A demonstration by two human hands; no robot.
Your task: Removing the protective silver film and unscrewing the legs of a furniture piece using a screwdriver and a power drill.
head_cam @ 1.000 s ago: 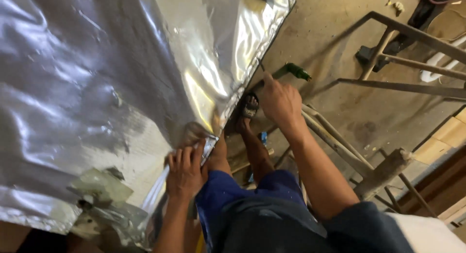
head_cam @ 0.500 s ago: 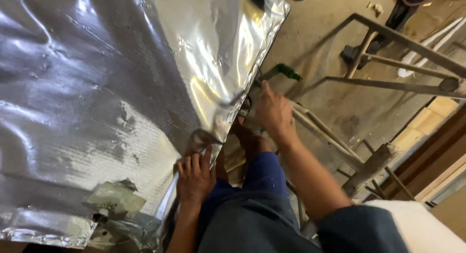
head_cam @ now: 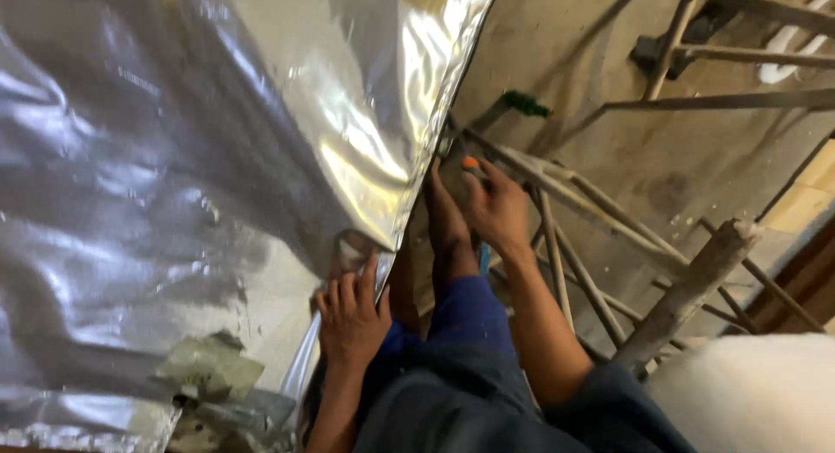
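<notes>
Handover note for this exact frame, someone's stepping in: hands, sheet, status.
Left hand: fingers pressed on the lower edge of the large crinkled silver foil sheet; whether they pinch it cannot be told.
Right hand: down beside the sheet's right edge, closed around a small tool with an orange tip; the tool's type is unclear.
Sheet: spread wide, wrinkled, with a torn greenish patch near its lower edge.
Around: bare feet on the rusty metal rod frame, concrete floor below.
Done or left: cannot be judged from this view; the edge is in hand at both points.
</notes>
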